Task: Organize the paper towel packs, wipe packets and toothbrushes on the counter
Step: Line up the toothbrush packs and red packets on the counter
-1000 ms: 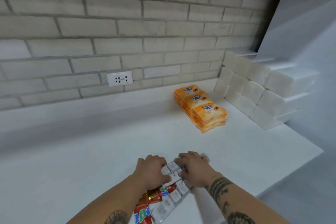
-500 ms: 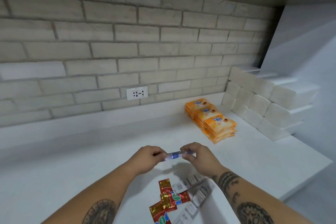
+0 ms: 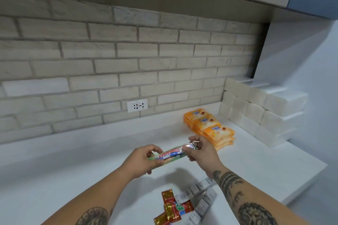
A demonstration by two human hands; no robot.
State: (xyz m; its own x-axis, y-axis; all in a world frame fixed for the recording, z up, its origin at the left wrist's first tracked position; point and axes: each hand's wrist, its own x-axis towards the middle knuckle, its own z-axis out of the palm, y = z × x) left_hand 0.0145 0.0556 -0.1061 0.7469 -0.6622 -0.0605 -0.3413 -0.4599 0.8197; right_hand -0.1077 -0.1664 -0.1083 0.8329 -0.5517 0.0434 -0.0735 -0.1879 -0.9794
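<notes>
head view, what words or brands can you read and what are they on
"EAGLE": on the toothbrush pack.
"Tender Love": on the top orange wipe packets.
Too blurred to read: red and gold packs, white labels.
Too small to read: wall socket marks.
</notes>
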